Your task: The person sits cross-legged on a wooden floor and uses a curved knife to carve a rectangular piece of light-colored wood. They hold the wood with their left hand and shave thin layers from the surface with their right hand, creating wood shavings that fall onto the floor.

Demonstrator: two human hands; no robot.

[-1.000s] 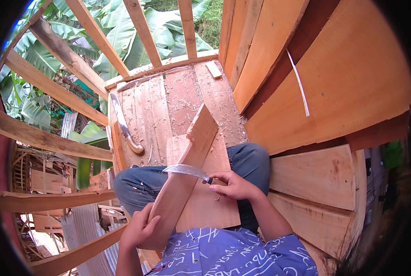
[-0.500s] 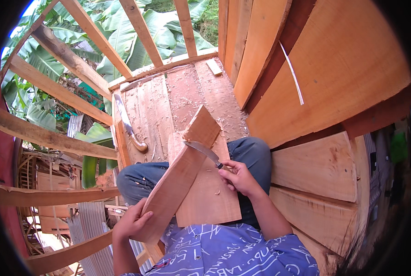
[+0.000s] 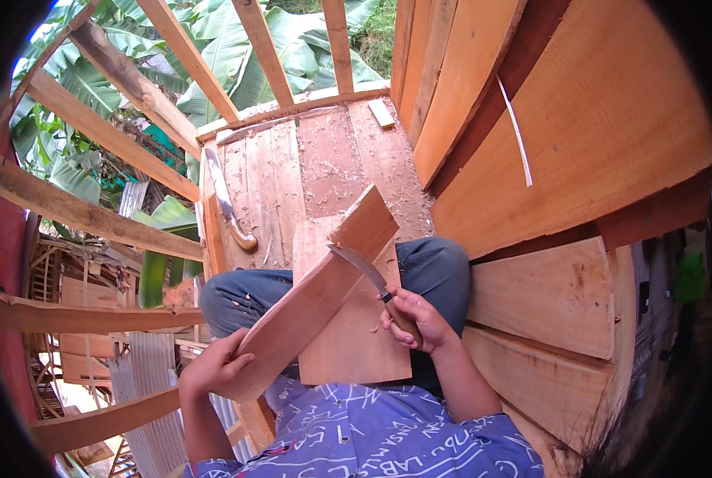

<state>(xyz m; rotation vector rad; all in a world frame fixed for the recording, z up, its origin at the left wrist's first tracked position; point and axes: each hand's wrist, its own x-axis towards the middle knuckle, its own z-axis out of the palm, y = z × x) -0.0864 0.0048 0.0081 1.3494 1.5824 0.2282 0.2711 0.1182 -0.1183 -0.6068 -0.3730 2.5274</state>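
Observation:
A long wooden board (image 3: 308, 311) slants up and to the right across my lap. My left hand (image 3: 219, 363) grips its lower left end. In my right hand (image 3: 418, 319) is a knife (image 3: 362, 267) with a curved blade and a wooden handle. The blade lies over the upper part of the slanted board, its tip near the board's left edge; whether it touches cannot be told. Beneath lies a wider flat board (image 3: 352, 350) across my legs, partly hidden by the slanted one.
A machete (image 3: 225, 195) with a wooden handle lies on the shaving-strewn plank floor (image 3: 324, 171). A small wood block (image 3: 381, 114) is at the far end. Wooden railing bars (image 3: 188, 60) stand left and ahead. Large boards (image 3: 579, 119) line the right side.
The slanted board has swung so its far end is farther right and its near end farther left. My right hand has moved slightly down and right, showing more of the knife's handle.

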